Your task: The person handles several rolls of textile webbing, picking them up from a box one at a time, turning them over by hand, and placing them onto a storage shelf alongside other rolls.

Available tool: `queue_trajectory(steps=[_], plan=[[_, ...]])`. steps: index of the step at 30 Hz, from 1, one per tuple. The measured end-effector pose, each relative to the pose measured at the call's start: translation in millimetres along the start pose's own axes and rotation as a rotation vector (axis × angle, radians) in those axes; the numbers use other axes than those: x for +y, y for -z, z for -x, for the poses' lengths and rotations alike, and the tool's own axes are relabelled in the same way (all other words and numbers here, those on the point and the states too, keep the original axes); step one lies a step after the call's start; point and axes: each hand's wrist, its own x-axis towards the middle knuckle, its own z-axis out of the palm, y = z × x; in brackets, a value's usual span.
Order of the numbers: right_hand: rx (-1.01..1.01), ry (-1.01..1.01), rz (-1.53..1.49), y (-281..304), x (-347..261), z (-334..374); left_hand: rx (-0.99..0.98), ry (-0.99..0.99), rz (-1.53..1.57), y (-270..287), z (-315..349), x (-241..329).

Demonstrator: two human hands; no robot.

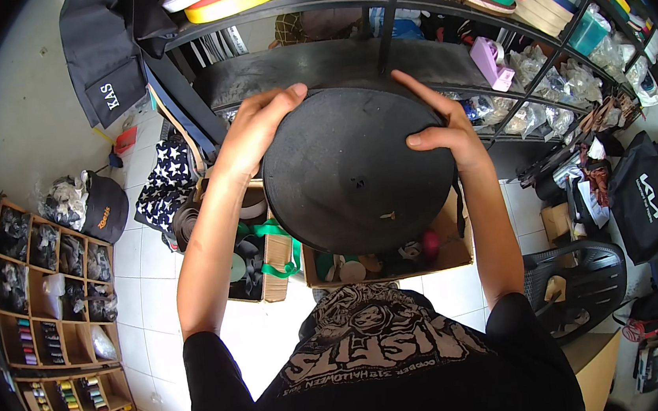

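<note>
A large black roll of webbing (349,172), wound into a flat disc with a small hole at its middle, is held up in front of me by both hands. My left hand (258,129) grips its left rim, thumb along the upper edge. On the opposite rim, my right hand (453,134) has its thumb pressed on the flat face and its index finger stretched out along the edge. A loose strap end hangs down by my right wrist. The roll partly covers an open cardboard box (430,265) below it, which contains small spools and rolls.
Another cardboard box (275,260), with black rolls and green ribbon, stands to the left. Ahead is a black metal shelf (276,72) with coloured ribbon rolls and a purple tape dispenser (492,64). Wooden cubbies (30,313) line the left; a black plastic chair (590,279) stands at right.
</note>
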Motion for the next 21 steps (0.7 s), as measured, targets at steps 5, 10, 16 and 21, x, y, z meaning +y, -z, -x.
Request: queue_trajectory(steps=[5,10,16,21], plan=[[-0.056,-0.032,-0.020,-7.6,-10.0,-2.9,-0.010,-0.164,-0.154,-10.8,2.0,3.0],[-0.106,0.019,0.026,-8.5,-10.3,-5.8,-0.053,-0.098,-0.136,-13.5,3.0,5.0],[-0.144,0.031,0.053,-18.2,-18.0,-10.0,-0.033,-0.307,-0.300,-15.0,1.8,4.5],[-0.198,0.044,0.070,-15.9,-15.2,-10.9,-0.116,-0.135,-0.185,-17.8,12.7,11.5]])
